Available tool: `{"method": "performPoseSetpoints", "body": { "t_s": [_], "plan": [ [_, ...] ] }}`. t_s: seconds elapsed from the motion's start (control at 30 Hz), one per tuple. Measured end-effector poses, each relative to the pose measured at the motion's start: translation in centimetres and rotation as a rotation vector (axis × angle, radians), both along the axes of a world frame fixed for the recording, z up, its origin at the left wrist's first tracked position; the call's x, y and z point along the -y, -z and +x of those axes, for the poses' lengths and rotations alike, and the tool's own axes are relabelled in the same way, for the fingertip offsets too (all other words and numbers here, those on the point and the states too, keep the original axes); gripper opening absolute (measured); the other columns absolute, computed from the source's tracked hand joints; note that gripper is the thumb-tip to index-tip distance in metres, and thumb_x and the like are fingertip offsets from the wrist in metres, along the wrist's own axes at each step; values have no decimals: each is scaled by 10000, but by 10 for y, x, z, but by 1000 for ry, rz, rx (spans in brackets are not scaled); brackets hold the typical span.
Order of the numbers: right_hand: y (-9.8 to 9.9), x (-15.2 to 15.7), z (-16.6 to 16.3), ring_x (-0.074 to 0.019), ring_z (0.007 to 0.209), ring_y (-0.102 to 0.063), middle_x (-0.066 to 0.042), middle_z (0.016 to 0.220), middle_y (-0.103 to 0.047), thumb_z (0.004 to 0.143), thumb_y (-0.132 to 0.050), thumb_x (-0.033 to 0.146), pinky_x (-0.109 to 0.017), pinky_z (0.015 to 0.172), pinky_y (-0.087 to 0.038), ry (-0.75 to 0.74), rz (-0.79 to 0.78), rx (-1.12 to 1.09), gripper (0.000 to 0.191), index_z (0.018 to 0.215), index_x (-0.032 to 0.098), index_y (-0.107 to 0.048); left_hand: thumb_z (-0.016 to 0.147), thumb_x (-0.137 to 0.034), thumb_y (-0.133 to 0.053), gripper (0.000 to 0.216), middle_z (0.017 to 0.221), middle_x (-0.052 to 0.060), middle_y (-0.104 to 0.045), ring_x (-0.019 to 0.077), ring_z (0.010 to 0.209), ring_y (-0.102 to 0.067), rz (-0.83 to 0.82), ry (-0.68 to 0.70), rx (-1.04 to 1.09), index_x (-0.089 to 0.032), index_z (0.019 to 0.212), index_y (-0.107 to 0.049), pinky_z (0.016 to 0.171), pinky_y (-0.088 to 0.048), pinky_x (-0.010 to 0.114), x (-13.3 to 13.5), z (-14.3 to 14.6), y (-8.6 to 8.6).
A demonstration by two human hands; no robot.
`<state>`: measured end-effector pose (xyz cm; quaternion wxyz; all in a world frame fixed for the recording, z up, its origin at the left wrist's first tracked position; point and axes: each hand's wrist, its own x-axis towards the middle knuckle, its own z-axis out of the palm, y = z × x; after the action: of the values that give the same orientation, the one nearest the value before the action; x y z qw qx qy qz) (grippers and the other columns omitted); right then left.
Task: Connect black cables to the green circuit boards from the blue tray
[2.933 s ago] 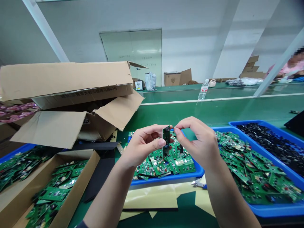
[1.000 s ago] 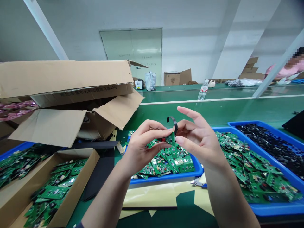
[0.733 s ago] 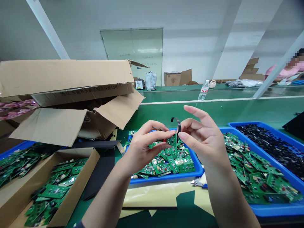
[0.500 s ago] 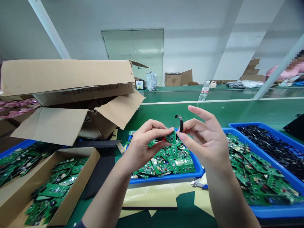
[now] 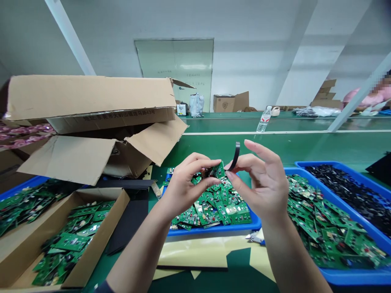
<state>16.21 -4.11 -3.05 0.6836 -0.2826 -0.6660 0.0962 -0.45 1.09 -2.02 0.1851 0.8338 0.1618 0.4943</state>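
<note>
Between the thumb and fingers of my left hand (image 5: 190, 179) is a small green circuit board (image 5: 218, 170), its edge pointing to the right. My right hand (image 5: 265, 175) pinches a thin black curved strip (image 5: 236, 154) close to the board's right edge, with the index finger raised. The strip's upper end curves up free; its lower end is hidden at the fingertips, so I cannot tell whether it touches the board. Beneath both hands lies a blue tray (image 5: 214, 231) heaped with green circuit boards (image 5: 210, 207).
On the right, one blue tray (image 5: 360, 276) holds more boards and another (image 5: 332, 163) holds small black parts. Blue-handled cutters (image 5: 255, 237) lie before the middle tray. A cardboard box (image 5: 122, 203) of boards and a large open carton (image 5: 91, 95) stand left. A water bottle (image 5: 264, 119) stands behind.
My left hand has tilted the board. My right hand has shifted slightly left, and the strip's free end has swung from curving left to pointing up. The view has moved slightly.
</note>
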Motion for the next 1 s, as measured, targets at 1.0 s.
{"method": "performPoseSetpoints", "body": {
  "t_s": [1.0],
  "plan": [
    [-10,7,3,-116,577,-617,48,649,-612,859,-640,285,-247,532,-511,-394,-493,-207,472,1278,224,-431,808,-127,-704,300,967,45,-607,154,892,-631,384,-178,48,-220,1088,-653,789,-566,280,1,2,-1]
  ]
}}
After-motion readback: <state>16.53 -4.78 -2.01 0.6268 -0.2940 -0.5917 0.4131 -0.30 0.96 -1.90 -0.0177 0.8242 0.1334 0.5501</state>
